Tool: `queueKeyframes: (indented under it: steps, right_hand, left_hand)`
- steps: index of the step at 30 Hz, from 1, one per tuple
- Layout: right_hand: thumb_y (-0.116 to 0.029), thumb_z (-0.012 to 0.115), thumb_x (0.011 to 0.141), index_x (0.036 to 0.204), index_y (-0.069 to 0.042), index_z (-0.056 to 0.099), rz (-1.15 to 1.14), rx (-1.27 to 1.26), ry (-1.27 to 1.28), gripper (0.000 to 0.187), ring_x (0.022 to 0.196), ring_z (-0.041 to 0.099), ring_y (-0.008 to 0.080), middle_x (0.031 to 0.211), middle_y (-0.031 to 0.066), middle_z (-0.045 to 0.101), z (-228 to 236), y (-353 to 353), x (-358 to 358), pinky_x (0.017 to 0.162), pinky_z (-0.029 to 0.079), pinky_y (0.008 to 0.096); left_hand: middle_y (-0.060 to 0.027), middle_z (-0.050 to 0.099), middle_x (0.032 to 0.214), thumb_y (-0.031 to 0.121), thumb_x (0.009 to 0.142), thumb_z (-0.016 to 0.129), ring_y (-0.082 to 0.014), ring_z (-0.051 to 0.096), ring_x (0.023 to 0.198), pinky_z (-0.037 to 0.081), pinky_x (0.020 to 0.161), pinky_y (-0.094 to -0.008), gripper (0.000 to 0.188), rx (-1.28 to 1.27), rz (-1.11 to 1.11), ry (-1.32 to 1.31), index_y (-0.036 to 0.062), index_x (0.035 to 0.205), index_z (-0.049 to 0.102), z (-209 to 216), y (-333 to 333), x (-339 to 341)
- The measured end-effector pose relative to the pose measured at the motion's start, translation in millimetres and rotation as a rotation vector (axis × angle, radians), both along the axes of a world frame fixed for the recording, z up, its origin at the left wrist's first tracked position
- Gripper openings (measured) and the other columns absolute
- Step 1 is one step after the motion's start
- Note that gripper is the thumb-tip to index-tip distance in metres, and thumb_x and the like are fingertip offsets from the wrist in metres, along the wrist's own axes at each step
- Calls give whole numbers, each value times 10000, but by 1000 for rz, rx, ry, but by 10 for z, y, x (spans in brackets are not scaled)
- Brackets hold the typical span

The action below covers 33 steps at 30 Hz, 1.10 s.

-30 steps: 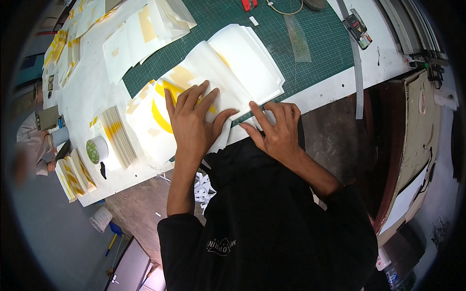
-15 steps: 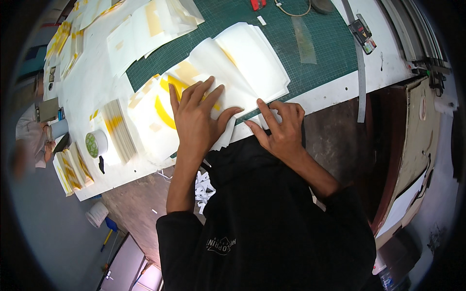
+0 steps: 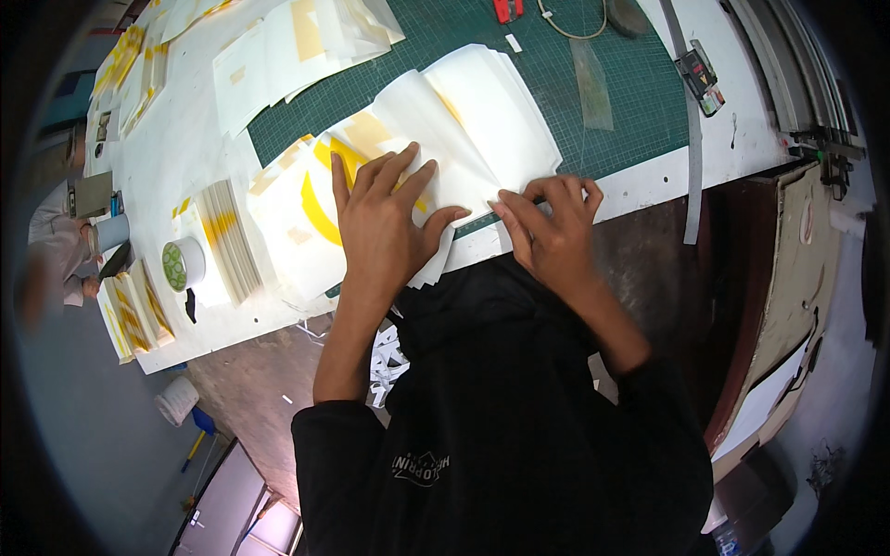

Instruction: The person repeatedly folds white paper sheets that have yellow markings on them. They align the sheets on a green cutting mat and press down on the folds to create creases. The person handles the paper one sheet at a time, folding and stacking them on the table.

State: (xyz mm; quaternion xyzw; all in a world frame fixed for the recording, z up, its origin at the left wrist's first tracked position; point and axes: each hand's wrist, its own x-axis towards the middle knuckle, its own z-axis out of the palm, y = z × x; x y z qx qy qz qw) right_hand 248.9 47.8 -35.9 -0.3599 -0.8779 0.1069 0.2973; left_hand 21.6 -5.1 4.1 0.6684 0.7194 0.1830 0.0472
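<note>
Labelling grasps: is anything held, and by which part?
Right hand appears to pinch the white sheets at their near edge; left hand rests spread on them, not gripping.

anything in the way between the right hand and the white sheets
Nothing visible: the right hand is at the near edge of the white sheets. The left hand is off to the left.

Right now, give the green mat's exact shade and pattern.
Dark green with a fine, paler grid; the mat shows best in the head view.
</note>
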Motion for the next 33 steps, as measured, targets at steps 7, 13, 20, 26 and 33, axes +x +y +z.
queueKeyframes:
  steps: [7,13,20,26,33]
  right_hand:
    - [-261,907,844,891,-75,785,49,-81,-30,227,1053,580,277,1014,93,661,109,461,-108,946,334,552]
    - [-354,912,822,884,-93,788,76,-65,-35,295,1074,598,294,1002,99,693,90,993,-505,965,336,530]
    - [-438,910,810,868,-124,767,3,-121,-188,350,1040,584,265,955,55,684,123,1686,-1255,952,311,472]
    - [-445,917,793,1036,-112,750,61,-29,-46,445,1082,567,278,1030,68,664,77,1355,-858,986,301,488]
    - [-354,930,809,1118,-66,724,29,-276,-173,470,1150,538,313,1127,130,614,273,479,-50,1005,301,542]
  left_hand:
    - [-73,724,1368,506,771,931,-296,623,1330,217,1290,-662,589,-19,10,5,133,1211,812,-15,-10,9]
    - [-70,721,1375,506,771,927,-298,618,1339,194,1295,-668,592,-11,8,10,134,1217,811,-41,-28,16]
    - [-66,720,1372,501,764,929,-293,621,1331,189,1297,-668,579,-22,20,28,126,1193,821,-17,-15,28]
    - [-61,720,1363,512,756,930,-288,629,1320,190,1296,-668,591,-42,28,11,124,1190,824,4,-5,32]
    - [-71,722,1341,503,761,931,-287,627,1311,189,1298,-667,578,-34,20,6,121,1182,824,22,-2,35]
